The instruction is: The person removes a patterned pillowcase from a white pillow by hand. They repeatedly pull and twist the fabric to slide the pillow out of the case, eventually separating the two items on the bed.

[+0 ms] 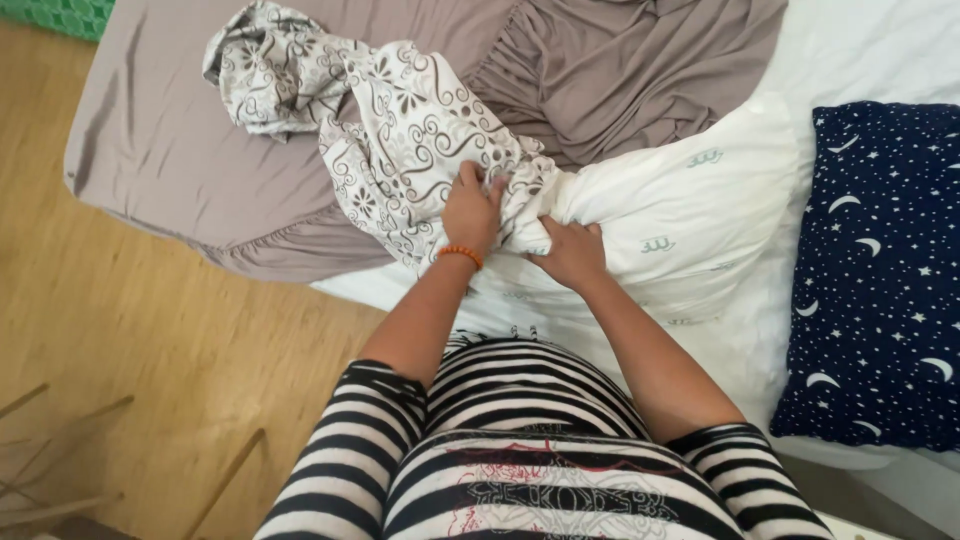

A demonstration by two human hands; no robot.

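Observation:
A white pillow (pixel 680 215) lies on the bed with one end inside a white pillowcase with grey swirl print (pixel 400 140), which trails off to the upper left. My left hand (pixel 470 212), with an orange bead bracelet at the wrist, grips the bunched edge of the patterned pillowcase. My right hand (pixel 572 252) clutches the pillow's end where the case's opening meets it. Both hands sit side by side at the case's mouth.
A taupe fitted sheet (pixel 180 130) lies loose over the mattress, bunched at the top. A navy pillow with moons and stars (pixel 880 270) rests at the right. Wooden floor (pixel 120 360) spreads at the left, with thin wooden legs (pixel 60 420) at the lower left.

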